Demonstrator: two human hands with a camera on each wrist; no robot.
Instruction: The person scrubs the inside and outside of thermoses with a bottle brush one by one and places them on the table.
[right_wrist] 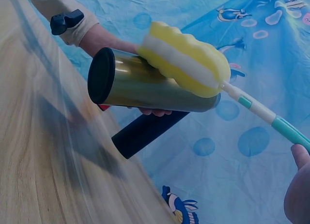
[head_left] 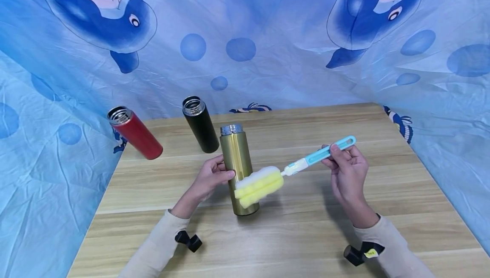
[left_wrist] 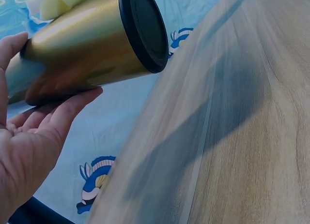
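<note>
My left hand (head_left: 209,177) grips a gold thermos bottle (head_left: 238,154) around its middle, holding it up off the table. Its steel mouth points away from me, and the black base (left_wrist: 144,33) faces the left wrist camera. In my right hand (head_left: 349,171) is a bottle brush, pinched by its turquoise handle (head_left: 320,154). The yellow and white sponge head (head_left: 260,185) lies across the front of the gold bottle in the head view. Whether the sponge touches the bottle's side, I cannot tell.
A black bottle (head_left: 201,127) without a lid stands behind the gold one. Farther left, an uncapped red bottle (head_left: 135,133) stands near the edge of the wooden table (head_left: 306,235). Blue dolphin-printed sheeting (head_left: 283,78) hangs behind and at both sides.
</note>
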